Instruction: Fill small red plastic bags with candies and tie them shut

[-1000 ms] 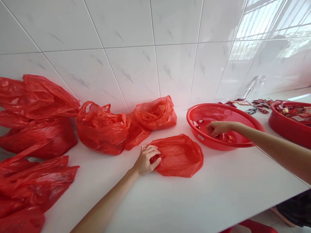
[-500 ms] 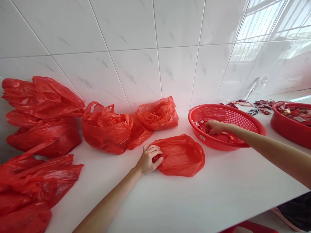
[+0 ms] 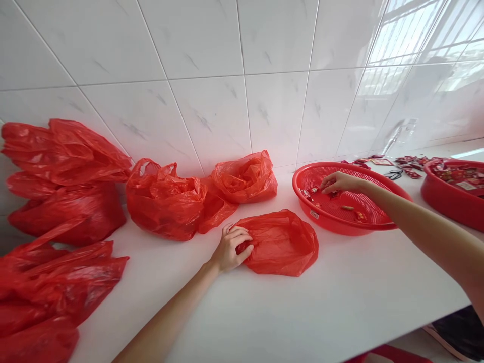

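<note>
My left hand (image 3: 231, 247) grips the left rim of an open red plastic bag (image 3: 282, 243) lying flat on the white counter (image 3: 302, 307), fingers curled on the plastic. My right hand (image 3: 338, 182) reaches into a red mesh basket (image 3: 313, 218) to the right of the bag, fingers pinched over small red wrapped packets (image 3: 355, 214) near the basket's left side. What the fingers hold is too small to name.
Several filled red bags stand along the tiled wall: two (image 3: 166, 199) (image 3: 245, 177) behind the open bag, more piled at far left (image 3: 64, 186). A second red basin (image 3: 454, 194) with packets sits at far right, loose packets (image 3: 408, 162) behind it. The counter edge runs at lower right.
My right hand has moved from the near part of the basket up toward its far left side. My left hand has kept its hold on the bag's rim.
</note>
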`<state>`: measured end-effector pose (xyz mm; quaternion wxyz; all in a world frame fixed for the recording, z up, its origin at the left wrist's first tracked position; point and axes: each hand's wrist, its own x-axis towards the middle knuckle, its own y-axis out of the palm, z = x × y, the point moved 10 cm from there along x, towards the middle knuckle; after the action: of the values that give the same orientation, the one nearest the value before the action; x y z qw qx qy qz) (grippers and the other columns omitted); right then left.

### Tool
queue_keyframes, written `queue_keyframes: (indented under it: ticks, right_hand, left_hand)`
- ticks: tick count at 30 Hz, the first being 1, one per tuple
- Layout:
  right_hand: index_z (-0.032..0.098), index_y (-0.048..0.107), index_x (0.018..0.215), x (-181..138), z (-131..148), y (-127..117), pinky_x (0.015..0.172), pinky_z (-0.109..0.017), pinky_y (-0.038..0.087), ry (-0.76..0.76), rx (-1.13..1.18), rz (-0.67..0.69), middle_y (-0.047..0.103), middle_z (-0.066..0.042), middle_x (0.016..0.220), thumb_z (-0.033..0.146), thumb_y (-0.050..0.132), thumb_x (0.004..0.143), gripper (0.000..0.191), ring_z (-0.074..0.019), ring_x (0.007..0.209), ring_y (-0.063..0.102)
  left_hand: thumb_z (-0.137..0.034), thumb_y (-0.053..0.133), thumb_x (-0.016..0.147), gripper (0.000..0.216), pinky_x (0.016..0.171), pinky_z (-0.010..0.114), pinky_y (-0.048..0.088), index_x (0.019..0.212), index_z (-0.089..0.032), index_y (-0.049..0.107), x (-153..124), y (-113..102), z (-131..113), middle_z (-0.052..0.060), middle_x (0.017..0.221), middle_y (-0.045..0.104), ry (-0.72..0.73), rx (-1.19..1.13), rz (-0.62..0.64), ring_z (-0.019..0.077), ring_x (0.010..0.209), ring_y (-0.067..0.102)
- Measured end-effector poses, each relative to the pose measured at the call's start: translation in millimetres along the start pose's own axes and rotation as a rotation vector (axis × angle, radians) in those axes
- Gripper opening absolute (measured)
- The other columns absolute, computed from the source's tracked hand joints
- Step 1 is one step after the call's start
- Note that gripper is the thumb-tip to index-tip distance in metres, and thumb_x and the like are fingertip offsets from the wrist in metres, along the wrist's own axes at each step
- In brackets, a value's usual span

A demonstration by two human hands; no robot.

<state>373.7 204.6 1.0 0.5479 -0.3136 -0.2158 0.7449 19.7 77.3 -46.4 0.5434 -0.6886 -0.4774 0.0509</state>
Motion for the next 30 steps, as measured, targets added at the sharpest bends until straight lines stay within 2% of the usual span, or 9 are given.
queue_keyframes:
  ticks: [4,8,12,15,21,25,30]
  right_hand:
    - [0.015,0.072,0.081,16.5,8.6,0.1,0.064,-0.030,0.057,0.016,-0.220,-0.024,0.072,-0.008,0.082,0.023,0.078,0.067,0.017,-0.0202,0.071,0.068]
    - [0.014,0.070,0.076,32.2,12.3,12.5,0.061,-0.029,0.053,0.055,-0.372,-0.029,0.069,-0.008,0.073,0.016,0.076,0.067,0.011,-0.0217,0.069,0.067]
    - [0.014,0.070,0.073,40.0,9.0,33.4,0.059,-0.030,0.050,0.116,-0.491,0.033,0.065,-0.007,0.064,0.008,0.072,0.065,0.010,-0.0229,0.066,0.066]
    - [0.014,0.068,0.070,40.7,6.3,40.4,0.058,-0.030,0.049,0.149,-0.543,0.087,0.064,-0.006,0.063,0.006,0.070,0.063,0.011,-0.0230,0.066,0.066]
    - [0.015,0.067,0.070,30.4,10.5,30.0,0.061,-0.027,0.051,0.145,-0.527,0.162,0.067,-0.005,0.071,0.010,0.070,0.066,0.008,-0.0204,0.071,0.067]
    - [0.017,0.066,0.071,18.9,11.1,25.7,0.061,-0.025,0.052,0.130,-0.486,0.216,0.067,-0.003,0.069,0.014,0.074,0.065,0.010,-0.0191,0.071,0.067]
    - [0.016,0.066,0.078,20.1,2.9,18.2,0.060,-0.028,0.052,0.154,-0.502,0.120,0.066,-0.006,0.074,0.016,0.076,0.064,0.017,-0.0221,0.074,0.066]
  left_hand:
    - [-0.032,0.058,0.091,0.015,0.108,0.055,0.034,0.092,-0.022,0.069,0.2,-0.5,-0.8,0.004,0.094,0.076,0.004,0.009,-0.001,0.0259,0.101,0.069]
    - [-0.032,0.058,0.091,0.015,0.108,0.055,0.035,0.092,-0.022,0.069,0.0,-1.5,-1.4,0.004,0.093,0.076,0.008,0.005,-0.015,0.0258,0.101,0.069]
    - [-0.033,0.058,0.091,0.016,0.108,0.057,0.034,0.092,-0.021,0.069,-0.3,-2.1,-1.2,0.005,0.093,0.075,0.008,0.001,-0.024,0.0261,0.100,0.069]
    - [-0.033,0.058,0.091,0.016,0.108,0.056,0.035,0.092,-0.021,0.069,-0.2,-1.5,-0.2,0.005,0.093,0.076,0.003,-0.005,-0.017,0.0258,0.101,0.069]
    - [-0.033,0.058,0.091,0.016,0.108,0.056,0.036,0.091,-0.022,0.069,-0.1,-0.3,1.2,0.005,0.093,0.076,-0.006,-0.014,-0.013,0.0258,0.101,0.069]
    - [-0.032,0.059,0.090,0.014,0.108,0.055,0.036,0.091,-0.022,0.070,0.5,-0.2,0.5,0.005,0.094,0.076,-0.002,-0.006,-0.007,0.0258,0.101,0.069]
    - [-0.032,0.060,0.089,0.014,0.108,0.054,0.037,0.091,-0.023,0.070,1.0,-1.0,-0.3,0.004,0.094,0.076,0.008,0.012,-0.008,0.0253,0.100,0.069]
